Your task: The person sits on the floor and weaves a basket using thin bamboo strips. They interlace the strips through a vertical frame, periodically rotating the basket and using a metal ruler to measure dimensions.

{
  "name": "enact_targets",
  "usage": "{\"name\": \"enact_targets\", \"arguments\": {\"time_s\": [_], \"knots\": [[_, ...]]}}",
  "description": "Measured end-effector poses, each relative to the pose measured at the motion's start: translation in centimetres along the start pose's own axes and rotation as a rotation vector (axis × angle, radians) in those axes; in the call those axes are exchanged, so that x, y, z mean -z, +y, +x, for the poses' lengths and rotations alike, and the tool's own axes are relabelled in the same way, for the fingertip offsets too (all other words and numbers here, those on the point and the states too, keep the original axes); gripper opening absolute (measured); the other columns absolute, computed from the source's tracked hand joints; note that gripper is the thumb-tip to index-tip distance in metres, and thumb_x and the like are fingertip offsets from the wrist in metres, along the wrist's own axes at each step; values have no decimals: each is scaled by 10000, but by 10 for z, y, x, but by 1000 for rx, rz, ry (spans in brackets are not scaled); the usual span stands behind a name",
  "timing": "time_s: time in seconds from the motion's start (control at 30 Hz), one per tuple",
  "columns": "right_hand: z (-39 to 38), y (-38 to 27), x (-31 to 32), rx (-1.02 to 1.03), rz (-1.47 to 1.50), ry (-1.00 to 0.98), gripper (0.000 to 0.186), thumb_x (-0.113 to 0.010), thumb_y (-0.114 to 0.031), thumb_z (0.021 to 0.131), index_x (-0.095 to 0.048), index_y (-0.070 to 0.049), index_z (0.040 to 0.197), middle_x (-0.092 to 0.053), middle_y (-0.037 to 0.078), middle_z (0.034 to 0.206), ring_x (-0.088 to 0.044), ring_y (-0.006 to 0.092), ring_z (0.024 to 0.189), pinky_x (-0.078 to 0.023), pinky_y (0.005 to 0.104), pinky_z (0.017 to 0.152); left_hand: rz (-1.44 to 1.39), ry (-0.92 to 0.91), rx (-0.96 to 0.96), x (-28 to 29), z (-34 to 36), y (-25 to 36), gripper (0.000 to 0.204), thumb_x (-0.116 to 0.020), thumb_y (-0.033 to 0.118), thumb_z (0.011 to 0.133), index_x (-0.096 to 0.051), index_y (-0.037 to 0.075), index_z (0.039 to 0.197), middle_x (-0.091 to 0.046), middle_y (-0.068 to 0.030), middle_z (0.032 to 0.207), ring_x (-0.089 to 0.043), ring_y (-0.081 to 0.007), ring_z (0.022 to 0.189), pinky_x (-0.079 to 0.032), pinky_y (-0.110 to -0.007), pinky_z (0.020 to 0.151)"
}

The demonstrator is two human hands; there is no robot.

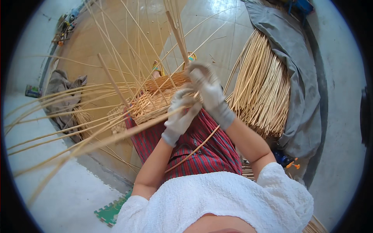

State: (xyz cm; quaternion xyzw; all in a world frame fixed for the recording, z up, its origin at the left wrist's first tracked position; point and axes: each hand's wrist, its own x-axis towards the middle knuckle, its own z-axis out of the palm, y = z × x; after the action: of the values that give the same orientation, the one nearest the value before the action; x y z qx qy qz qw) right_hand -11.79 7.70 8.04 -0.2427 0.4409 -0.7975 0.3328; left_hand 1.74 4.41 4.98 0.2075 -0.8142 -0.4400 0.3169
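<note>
Wicker in pale straw tones, worked into a half-woven basket (pixel 175 80) across the lap, close in front of both gloved hands. Beneath it, red striped cloth (pixel 211 159) over the legs, with one loose rod (pixel 196 148) slanting across the folds, just short of the right wrist. Left grip (pixel 179 113) in a greyish-white knit glove, low at the basket's near right side, closed around a long blurred rod (pixel 128 133), thumb and fingers pressed about its end, the length trailing far out to the lower left. Right grip (pixel 210 91), likewise gloved, just above and beside the left, fingers curled at the basket's right end near the foot of a thick upright stake (pixel 176 35); too smeared by motion to tell whether closed on anything. Second thick stake (pixel 110 77) at the left end, leaning outward. Thin rods (pixel 134 15) fanning up from the weave, others (pixel 70 93) sweeping well out to the left. On the floor (pixel 79 33) to the right, a big bundle of rods (pixel 264 85), partly covered by grey cloth (pixel 307 97). Over to the left, a smaller bundle (pixel 81 116) beside dark grey fabric (pixel 60 93). Lower left, green interlocking mat (pixel 112 209).
</note>
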Motion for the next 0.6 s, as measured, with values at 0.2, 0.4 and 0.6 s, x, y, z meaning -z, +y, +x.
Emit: {"name": "enact_targets", "arguments": {"time_s": [0.2,0.4,0.6], "knots": [[59,51,70,-507,-630,-635,502,-780,-486,885,-691,-19,1047,-663,68,879,-653,162,886,-528,307,767,-834,183,441,52,-33,-46,144,-539,137,1062,-654,51,1077,-727,-161,1077,-661,-342,1162,-521,-428,1046],[60,20,50,-209,-1360,-728,611,-869,-511,637,-737,-20,976,-699,246,953,-704,356,944,-552,424,867,-943,163,583,73,-19,-63,234,-582,150,1045,-614,70,1263,-740,-108,1079,-704,-322,1121,-668,-365,726],[39,25,45,-185,-1392,-524,510,-837,-467,739,-750,-18,965,-711,266,993,-720,372,937,-566,444,869,-224,-170,435,59,60,-3,198,-514,73,1040,-572,-14,1208,-672,-133,954,-704,-199,908,-632,-322,610]]}}
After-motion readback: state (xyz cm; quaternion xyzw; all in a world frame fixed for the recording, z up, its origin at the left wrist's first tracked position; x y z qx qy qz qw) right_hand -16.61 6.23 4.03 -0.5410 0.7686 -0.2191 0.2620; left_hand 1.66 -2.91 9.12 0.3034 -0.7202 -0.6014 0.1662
